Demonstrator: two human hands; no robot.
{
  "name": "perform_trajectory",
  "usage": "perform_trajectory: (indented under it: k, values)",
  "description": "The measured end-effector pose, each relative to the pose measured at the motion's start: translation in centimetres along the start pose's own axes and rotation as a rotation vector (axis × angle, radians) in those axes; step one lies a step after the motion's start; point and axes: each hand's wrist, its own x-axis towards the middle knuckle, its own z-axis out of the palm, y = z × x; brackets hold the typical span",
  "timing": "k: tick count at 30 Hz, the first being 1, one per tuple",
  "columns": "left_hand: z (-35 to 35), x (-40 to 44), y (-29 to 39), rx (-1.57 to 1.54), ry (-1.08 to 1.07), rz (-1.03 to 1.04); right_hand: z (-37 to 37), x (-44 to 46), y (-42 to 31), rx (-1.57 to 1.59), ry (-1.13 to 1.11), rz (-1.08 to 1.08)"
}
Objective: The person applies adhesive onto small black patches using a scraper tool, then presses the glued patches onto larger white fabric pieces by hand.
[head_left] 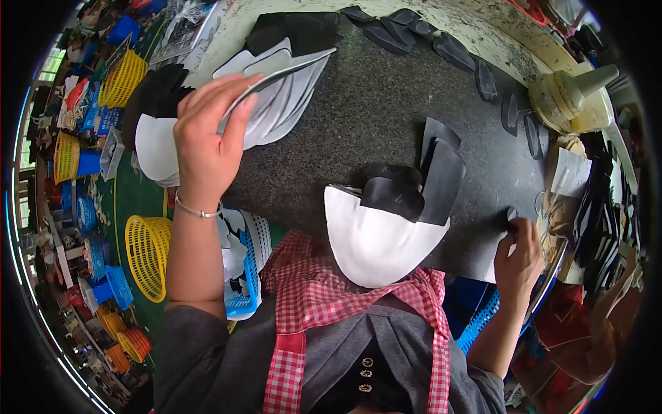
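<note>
My left hand is raised at the left of the dark worktop, thumb and fingers closed on the edge of a thin grey-white shoe-upper piece with a dark edge. Below it lies a fanned stack of similar grey pieces. My right hand, at the right edge of the worktop, has its fingers pinched around a small dark piece, mostly hidden. Between the hands, at the near edge, rests a pile of shoe-upper pieces with white rounded toes and black parts.
Dark curved pieces line the worktop's far side. A yellowish pot with a spout stands at the far right. More white and black pieces sit at the left. Yellow baskets and a blue basket are below.
</note>
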Motion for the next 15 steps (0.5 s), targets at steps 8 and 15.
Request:
perform_trajectory:
  k: [8,15]
  values:
    - [4.3,-7.5,11.1,-0.445,-0.503,0.449,-1.6,3.4,-3.4,1.217,0.143,0.162]
    - [3.2,-3.6,9.9,-0.972,-0.738,-0.335,-0.6,3.7,-10.3,1.646,-0.41,0.149]
